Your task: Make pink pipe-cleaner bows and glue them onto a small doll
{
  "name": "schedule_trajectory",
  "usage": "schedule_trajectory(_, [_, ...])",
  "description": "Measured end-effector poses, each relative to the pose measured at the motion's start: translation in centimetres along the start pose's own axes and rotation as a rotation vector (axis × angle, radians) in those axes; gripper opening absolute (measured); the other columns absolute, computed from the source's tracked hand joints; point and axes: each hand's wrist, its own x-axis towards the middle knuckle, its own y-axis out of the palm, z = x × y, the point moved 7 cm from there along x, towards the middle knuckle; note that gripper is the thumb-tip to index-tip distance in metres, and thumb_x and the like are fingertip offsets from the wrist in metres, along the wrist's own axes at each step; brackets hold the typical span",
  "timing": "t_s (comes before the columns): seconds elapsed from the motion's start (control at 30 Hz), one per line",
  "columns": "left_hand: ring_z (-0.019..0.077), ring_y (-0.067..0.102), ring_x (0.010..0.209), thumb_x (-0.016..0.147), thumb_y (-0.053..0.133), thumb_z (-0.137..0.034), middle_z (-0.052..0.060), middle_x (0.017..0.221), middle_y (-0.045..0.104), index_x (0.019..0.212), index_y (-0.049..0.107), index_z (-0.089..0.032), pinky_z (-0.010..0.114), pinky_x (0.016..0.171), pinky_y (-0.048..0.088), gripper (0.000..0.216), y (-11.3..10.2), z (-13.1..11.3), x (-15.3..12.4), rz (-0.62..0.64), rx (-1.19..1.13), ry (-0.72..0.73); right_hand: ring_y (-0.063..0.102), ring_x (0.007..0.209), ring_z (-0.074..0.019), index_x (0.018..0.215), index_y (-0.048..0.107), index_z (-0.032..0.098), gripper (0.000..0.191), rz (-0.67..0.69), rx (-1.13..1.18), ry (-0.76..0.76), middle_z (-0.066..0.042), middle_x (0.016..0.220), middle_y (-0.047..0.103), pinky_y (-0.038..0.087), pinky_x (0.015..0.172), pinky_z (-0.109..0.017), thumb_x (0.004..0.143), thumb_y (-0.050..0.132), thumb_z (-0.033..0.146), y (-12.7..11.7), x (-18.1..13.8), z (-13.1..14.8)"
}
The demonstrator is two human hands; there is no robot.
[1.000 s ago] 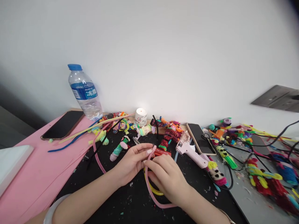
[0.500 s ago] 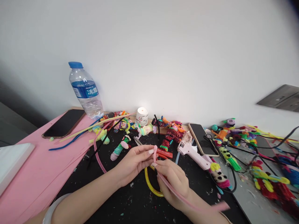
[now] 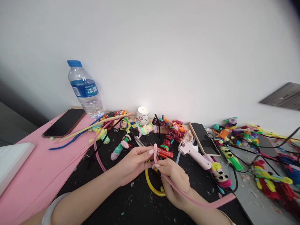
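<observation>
A pink pipe cleaner (image 3: 192,201) is bent into a narrow loop at its upper end, in front of me. My left hand (image 3: 134,164) pinches the loop between thumb and fingers from the left. Just below, my right hand (image 3: 174,181) grips the same pipe cleaner, fingers closed, and its long tail trails over the right forearm to the lower right. Behind the hands lie scissors, with metal blades (image 3: 139,142) showing and a yellow looped handle (image 3: 150,184) below. A red printed strip-like piece (image 3: 167,152) lies just beyond my fingers, partly hidden.
Around the black mat (image 3: 105,206) are fuzzy pipe-cleaner figures (image 3: 120,148), a pale pink glue gun (image 3: 194,153), a phone (image 3: 203,139) and a paper cup (image 3: 142,115). At left, a water bottle (image 3: 85,90) and another phone (image 3: 64,123) stand or lie on pink sheeting (image 3: 44,162).
The pipe cleaner's loop has risen slightly, and its tail end has swung a little right and up. My right hand has shifted slightly; both hands keep their grip.
</observation>
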Motion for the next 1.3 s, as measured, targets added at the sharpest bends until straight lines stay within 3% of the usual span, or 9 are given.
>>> schedule_trajectory(0.6, [0.0102,0.052,0.070,0.078,0.064,-0.025,0.002,0.073,0.056,0.078,0.068,-0.012,0.023,0.070,0.046,0.015,0.4,-0.6,-0.1,0.005,0.045,0.078,0.064,0.082,-0.0165,0.099,0.054,0.019,0.027,-0.001,0.007,0.064,-0.008,0.088,0.065,0.054,0.070,-0.029,0.079,0.045,0.002,-0.1,0.2,-0.1])
schedule_trajectory(0.8, [0.0131,0.053,0.079,0.075,0.066,-0.026,0.004,0.088,0.054,0.075,0.070,-0.013,0.028,0.076,0.047,0.014,0.1,-0.7,-0.1,-0.040,0.101,0.110,0.063,0.084,-0.0181,0.097,0.050,0.021,0.026,-0.055,-0.037,0.125,-0.006,0.089,0.064,0.053,0.071,-0.030,0.076,0.049,0.006,-0.5,0.1,-0.4])
schedule_trajectory(0.93, [0.0152,0.051,0.084,0.076,0.065,-0.027,0.004,0.095,0.050,0.075,0.070,-0.014,0.029,0.077,0.047,0.014,0.4,-1.1,-0.3,-0.044,0.172,0.140,0.058,0.063,-0.0148,0.093,0.046,0.020,0.021,-0.062,-0.047,0.229,-0.004,0.082,0.059,0.048,0.054,-0.026,0.075,0.049,0.011,-0.6,-0.1,-1.4])
schedule_trajectory(1.1, [0.0142,0.050,0.085,0.079,0.060,-0.024,0.004,0.101,0.047,0.071,0.069,-0.013,0.025,0.075,0.046,0.016,0.6,-1.5,-0.4,-0.025,0.258,0.185,0.051,0.061,-0.0148,0.083,0.048,0.019,0.012,0.034,-0.086,0.195,-0.003,0.071,0.054,0.043,0.054,-0.026,0.079,0.043,0.010,-0.3,0.3,-1.1])
schedule_trajectory(1.3, [0.0165,0.051,0.091,0.081,0.058,-0.024,0.006,0.109,0.047,0.076,0.068,-0.014,0.026,0.076,0.046,0.015,0.4,-1.7,-0.6,-0.033,0.403,0.227,0.047,0.057,-0.0142,0.080,0.047,0.019,0.011,0.002,-0.054,0.190,-0.002,0.067,0.050,0.040,0.052,-0.026,0.082,0.041,0.011,-0.6,0.1,-1.3])
